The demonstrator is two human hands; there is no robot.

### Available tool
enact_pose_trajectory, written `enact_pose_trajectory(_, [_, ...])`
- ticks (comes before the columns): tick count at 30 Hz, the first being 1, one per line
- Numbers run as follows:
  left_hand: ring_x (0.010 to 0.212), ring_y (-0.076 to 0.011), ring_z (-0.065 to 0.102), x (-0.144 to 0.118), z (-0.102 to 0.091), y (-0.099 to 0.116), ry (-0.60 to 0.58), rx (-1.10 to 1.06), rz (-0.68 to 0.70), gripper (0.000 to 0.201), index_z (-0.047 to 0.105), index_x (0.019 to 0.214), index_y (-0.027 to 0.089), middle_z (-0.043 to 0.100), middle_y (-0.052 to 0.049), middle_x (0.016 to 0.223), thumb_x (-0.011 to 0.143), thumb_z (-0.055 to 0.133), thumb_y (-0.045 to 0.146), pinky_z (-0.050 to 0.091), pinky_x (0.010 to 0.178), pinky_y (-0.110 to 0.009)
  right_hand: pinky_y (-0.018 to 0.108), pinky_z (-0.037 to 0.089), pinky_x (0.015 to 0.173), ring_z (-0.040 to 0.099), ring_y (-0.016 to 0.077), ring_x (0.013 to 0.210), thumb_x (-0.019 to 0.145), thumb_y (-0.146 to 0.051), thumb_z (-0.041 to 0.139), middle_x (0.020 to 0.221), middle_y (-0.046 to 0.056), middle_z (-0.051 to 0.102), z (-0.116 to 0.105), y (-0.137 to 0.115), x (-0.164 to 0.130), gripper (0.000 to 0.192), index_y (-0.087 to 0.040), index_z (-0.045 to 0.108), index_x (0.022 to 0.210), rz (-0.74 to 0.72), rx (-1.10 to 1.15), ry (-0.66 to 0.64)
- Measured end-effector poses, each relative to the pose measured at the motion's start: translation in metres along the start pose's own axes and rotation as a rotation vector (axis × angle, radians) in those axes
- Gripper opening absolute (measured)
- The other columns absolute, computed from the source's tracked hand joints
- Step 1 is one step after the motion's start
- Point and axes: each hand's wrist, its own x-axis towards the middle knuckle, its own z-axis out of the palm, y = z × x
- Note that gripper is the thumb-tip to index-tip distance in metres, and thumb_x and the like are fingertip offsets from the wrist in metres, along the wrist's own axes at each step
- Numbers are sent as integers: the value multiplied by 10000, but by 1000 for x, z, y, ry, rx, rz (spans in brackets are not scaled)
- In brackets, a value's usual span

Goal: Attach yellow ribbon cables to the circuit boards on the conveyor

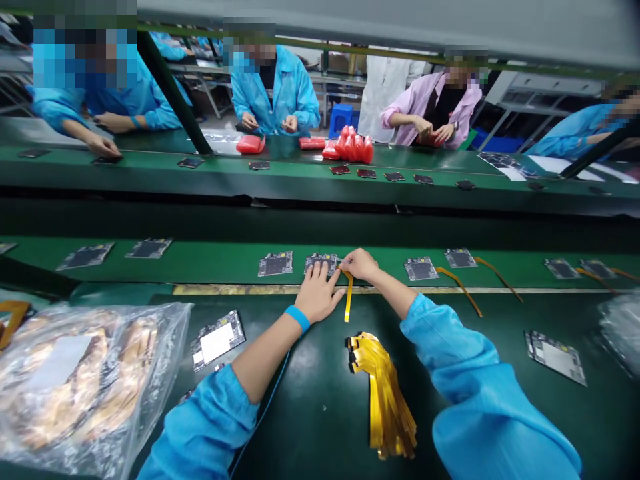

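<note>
A circuit board (316,259) lies on the green conveyor belt. On its lower edge rests my left hand (319,295), open, fingers spread flat over the board. My right hand (360,265) is closed in a pinch at the board's right edge, on the upper end of an orange flat ribbon cable (349,303). The cable's loose end hangs toward the bench; the exact contact at the connector is hidden by my fingers. Below my hands, a fanned bundle of the same ribbon cables (387,400) lies on the dark green bench.
On the belt, another board (275,264) sits left, and boards with cables attached (421,269) sit right. A clear plastic bag of copper-coloured cables (75,387) covers the bench's left. Boards with white labels (219,340) flank my arms. Co-workers sit behind the far line (295,177).
</note>
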Motion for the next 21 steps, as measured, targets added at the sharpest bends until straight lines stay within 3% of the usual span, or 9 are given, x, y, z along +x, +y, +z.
enact_pose_trajectory(4, [1457,-430,462,3,1,6,31,6,-5,658,526,1557,177,538,-206,1555,1040,444,575,346,1208,-594,227,419,655,723,191,912,932,-435,730,961,25,812,-3,9,-7,208,-260,839,960,-55,-10,21])
enact_pose_trajectory(7, [1441,-454,466,5,4,11,56,-23,-13,679,555,1525,151,548,-218,1536,1014,480,590,337,1209,-613,247,408,663,717,209,914,1025,-520,576,957,48,805,-7,15,-14,375,-250,826,950,-144,-60,67])
enact_pose_trajectory(9, [1447,-469,450,6,6,13,63,-52,-10,674,563,1516,142,536,-228,1543,1014,475,583,327,1208,-632,252,408,680,714,210,932,1073,-460,489,981,57,802,-8,16,-16,420,-246,815,918,-194,-100,75])
enact_pose_trajectory(14, [1446,-477,441,9,7,18,59,-53,-4,700,538,1538,125,529,-245,1541,1018,464,590,319,1205,-644,245,427,716,706,190,949,1016,-325,612,1062,24,799,-8,12,-17,181,-260,774,1063,-199,-73,73])
enact_pose_trajectory(21, [1452,-451,448,10,6,22,62,-56,14,651,547,1533,167,534,-212,1543,1036,451,576,329,1209,-633,257,438,735,713,204,980,994,-339,688,1065,38,799,-10,22,-13,117,-252,761,1023,-198,-121,54])
